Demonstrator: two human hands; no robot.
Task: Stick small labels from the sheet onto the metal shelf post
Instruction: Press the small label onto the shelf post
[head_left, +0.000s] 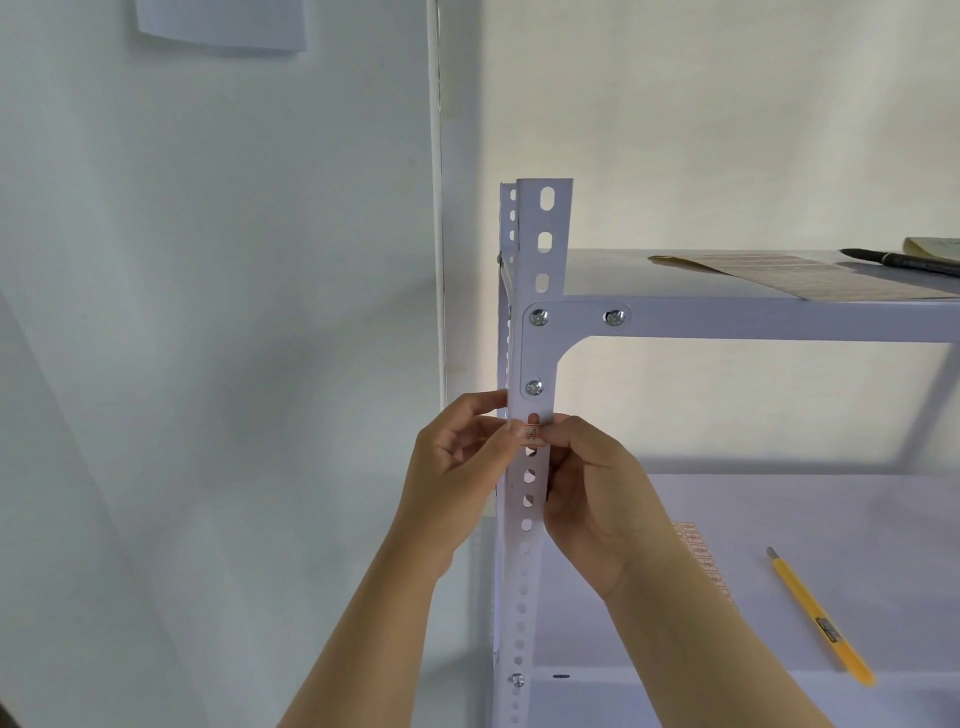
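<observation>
I have one small label (533, 435) pinched between the fingertips of both hands and pressed flat against the front face of the metal shelf post (531, 483), just below the lowest bolt of the corner bracket (540, 358). My left hand (460, 467) holds the label's left edge with thumb and forefinger, the other fingers curled loosely; my right hand (597, 499) grips the right edge and wraps round the far side of the post. Neither hand has let go, so the label is set in place but not yet rubbed down.

As far as I can judge, this is the only label on the post: the punched holes above and below my fingers run bare. So the task looks early, with the pressing-down of this one and further labels left.

A label sheet (698, 558) lies on the lower shelf, just right of my right wrist, which covers much of it. A yellow utility knife (821, 616) lies further right. On the top shelf, well above my fingers, rests a long strip of paper (800, 278), possibly another sheet of labels, though the angle is too flat to tell, and a black pen (904, 260). The mark on the label looks like a handwritten "A", but it is small.
</observation>
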